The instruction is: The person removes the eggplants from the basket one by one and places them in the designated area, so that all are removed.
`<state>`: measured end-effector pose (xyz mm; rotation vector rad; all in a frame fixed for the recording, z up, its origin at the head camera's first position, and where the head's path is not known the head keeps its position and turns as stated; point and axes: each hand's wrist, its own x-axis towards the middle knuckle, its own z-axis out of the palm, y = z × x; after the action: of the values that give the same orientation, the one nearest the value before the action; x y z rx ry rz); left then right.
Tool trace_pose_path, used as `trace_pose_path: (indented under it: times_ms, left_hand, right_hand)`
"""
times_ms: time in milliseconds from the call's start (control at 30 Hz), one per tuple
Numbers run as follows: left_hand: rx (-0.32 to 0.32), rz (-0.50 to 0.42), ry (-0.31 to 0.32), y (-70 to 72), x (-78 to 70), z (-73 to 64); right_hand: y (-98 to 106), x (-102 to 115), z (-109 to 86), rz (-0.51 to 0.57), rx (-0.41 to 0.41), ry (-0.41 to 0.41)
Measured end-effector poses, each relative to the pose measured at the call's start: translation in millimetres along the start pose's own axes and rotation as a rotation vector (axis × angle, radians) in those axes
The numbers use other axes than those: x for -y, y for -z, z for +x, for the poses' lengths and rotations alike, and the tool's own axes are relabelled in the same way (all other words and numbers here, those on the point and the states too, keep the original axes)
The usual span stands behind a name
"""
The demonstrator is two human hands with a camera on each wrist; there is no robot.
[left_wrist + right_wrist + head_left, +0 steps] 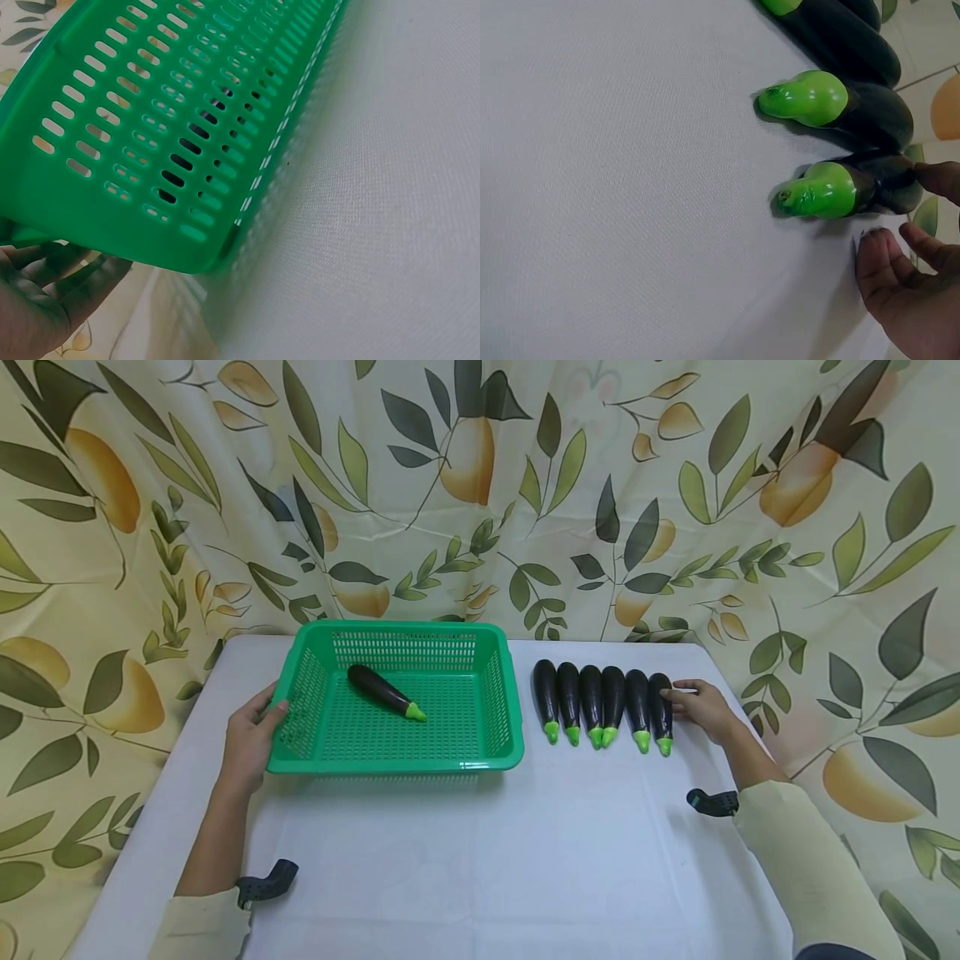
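A green plastic basket [397, 766] sits on the left of the table, one dark purple eggplant [378, 690] with a green stem end lying in it. My left hand [253, 739] grips the basket's left edge; in the left wrist view the fingers [97, 281] are at the rim. Several more eggplants [591, 702] lie side by side in a row to the right of the basket, stems toward me. Beside the rightmost eggplant [662, 710] is my right hand [705, 706]. Its thumb touches that eggplant [829, 187], while the other fingers sit apart from it.
A white cloth covers the table [525, 852]. Behind it hangs a curtain [555, 510] printed with leaves and fruit. Both wrists carry a small black camera, one at the left cuff [268, 883] and one at the right [712, 803].
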<state>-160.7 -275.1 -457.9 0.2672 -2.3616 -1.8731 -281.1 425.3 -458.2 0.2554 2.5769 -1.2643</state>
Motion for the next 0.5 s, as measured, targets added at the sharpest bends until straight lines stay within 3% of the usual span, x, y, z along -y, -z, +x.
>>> trace_pose_path:
  times_ms: [233,500]
  left_hand:
    - [-0.001,0.001,0.008,0.2,0.4,1.4]
    - [0.0,0.001,0.02,0.5,-1.0,-0.2]
  right_hand:
    - [-2,2,0.1,-0.085,-0.16,0.068]
    - [-7,18,-0.7,-0.046,-0.259,0.161]
